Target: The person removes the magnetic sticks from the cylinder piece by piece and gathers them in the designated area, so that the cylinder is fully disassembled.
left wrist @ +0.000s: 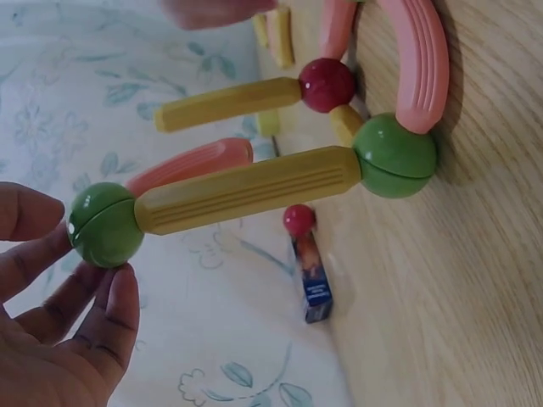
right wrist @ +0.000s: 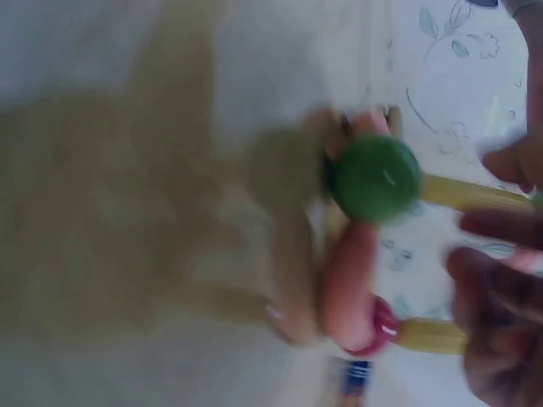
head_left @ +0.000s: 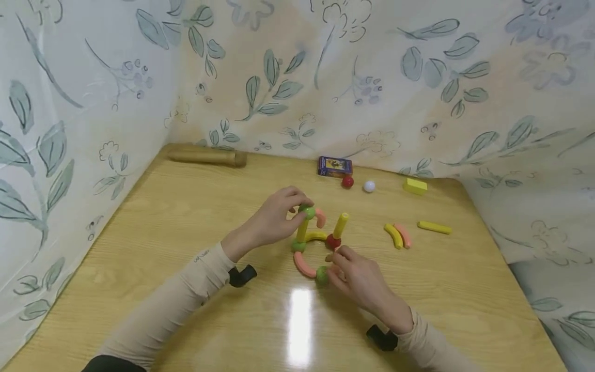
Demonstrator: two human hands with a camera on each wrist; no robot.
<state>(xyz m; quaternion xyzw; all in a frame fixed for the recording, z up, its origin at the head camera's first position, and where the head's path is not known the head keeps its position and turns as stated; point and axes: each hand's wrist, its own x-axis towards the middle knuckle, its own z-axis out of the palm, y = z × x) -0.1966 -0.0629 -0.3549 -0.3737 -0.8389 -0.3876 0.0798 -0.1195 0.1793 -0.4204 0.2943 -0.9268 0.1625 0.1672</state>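
A ball-and-stick toy frame stands on the table, its base ring made of curved pink sticks (head_left: 304,266), a curved yellow stick (head_left: 316,236), two green balls and a red ball (head_left: 332,242). Yellow rods (left wrist: 250,188) rise from the rear green ball (left wrist: 395,156) and the red ball. My left hand (head_left: 279,217) pinches the green ball (left wrist: 105,225) at the top of one rod, from which a curved pink stick (head_left: 321,218) sticks out. Beside the front green ball (right wrist: 377,178) my right hand (head_left: 360,279) hovers with loosely bent fingers, holding nothing.
To the right lie a curved yellow stick (head_left: 393,236), a curved pink stick (head_left: 403,236) and a straight yellow rod (head_left: 434,227). Farther back are a yellow block (head_left: 415,186), a white ball (head_left: 369,186), a red ball (head_left: 347,182) and a blue box (head_left: 335,166). Patterned cloth (head_left: 279,77) walls the table.
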